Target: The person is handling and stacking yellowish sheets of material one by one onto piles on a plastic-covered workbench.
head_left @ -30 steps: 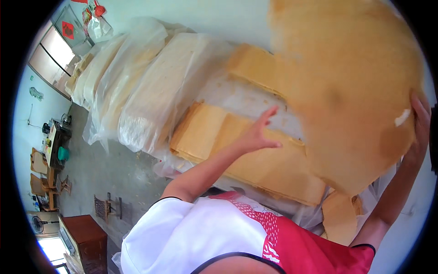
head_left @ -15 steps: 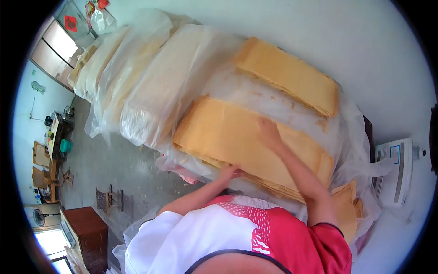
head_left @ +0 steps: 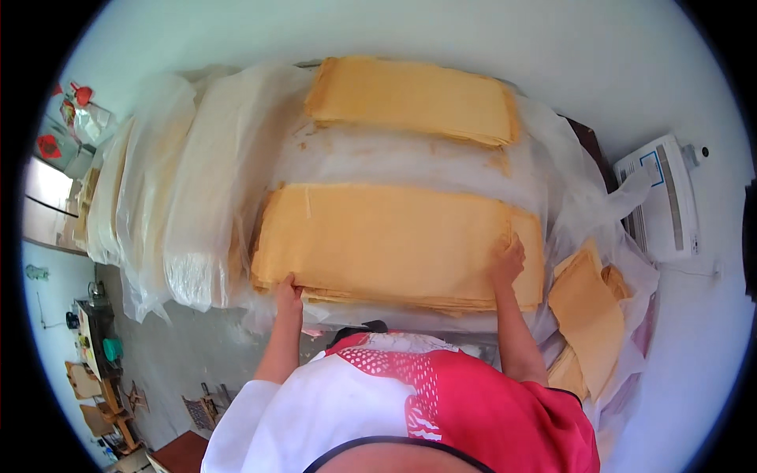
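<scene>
A wide stack of thin yellow-tan sheets (head_left: 386, 244) lies flat in front of me, its layered edges uneven along the near side and the right end. My left hand (head_left: 290, 290) is at the stack's near left edge, thumb and fingers closed on the edge of the sheets. At the right end, my right hand (head_left: 509, 258) has its fingers bent against the top sheet's edge; part of them is hidden by the hand itself. Farther back lies a second stack of similar sheets (head_left: 414, 98), touched by neither hand.
Clear plastic sheeting (head_left: 402, 162) covers the surface between the stacks. Plastic-wrapped pale bundles (head_left: 209, 189) stand at the left. Loose tan sheets (head_left: 587, 315) droop at the right, near a white box-shaped appliance (head_left: 662, 197) by the wall. Furniture (head_left: 95, 347) stands far left.
The view has turned, so the stacks look level. My right hand has gone from the middle of the near stack to its right end; my left hand is now at its left end.
</scene>
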### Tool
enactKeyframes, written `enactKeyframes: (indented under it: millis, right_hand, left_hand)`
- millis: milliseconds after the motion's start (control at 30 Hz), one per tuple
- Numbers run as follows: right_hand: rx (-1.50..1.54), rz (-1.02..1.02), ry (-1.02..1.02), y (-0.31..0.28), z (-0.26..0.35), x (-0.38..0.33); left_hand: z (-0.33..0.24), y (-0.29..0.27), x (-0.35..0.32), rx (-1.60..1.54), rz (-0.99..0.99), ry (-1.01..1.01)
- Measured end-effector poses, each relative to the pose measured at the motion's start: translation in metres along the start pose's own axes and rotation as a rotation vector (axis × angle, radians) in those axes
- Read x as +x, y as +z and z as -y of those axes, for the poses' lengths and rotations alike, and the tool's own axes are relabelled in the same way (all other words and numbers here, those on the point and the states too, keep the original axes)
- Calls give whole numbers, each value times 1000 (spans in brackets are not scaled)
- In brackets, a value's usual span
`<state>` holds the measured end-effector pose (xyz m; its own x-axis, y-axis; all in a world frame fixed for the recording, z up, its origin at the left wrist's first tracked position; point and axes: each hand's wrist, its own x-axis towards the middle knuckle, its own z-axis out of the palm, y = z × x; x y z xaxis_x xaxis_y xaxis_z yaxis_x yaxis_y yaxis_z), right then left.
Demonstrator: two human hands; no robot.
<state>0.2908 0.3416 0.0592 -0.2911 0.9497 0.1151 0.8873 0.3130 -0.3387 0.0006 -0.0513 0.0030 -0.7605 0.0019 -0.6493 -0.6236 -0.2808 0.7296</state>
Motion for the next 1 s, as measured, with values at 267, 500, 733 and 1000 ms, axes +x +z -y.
enactKeyframes:
  millis: [267, 500, 733, 1000]
  right_hand:
    - [92, 114, -52, -6, -4, -30]
    - [-41, -44, -473, 13, 42, -11]
    - [241, 149, -699, 60, 137, 44]
    - [355, 272, -733, 91, 196, 82]
  left_hand:
    - [-9, -16, -10, 120, -117, 22]
    - [-31, -47, -13, 530, -328, 199]
    - [-92, 143, 20, 360, 169, 461]
    - [-67, 347, 163, -8, 579, 231]
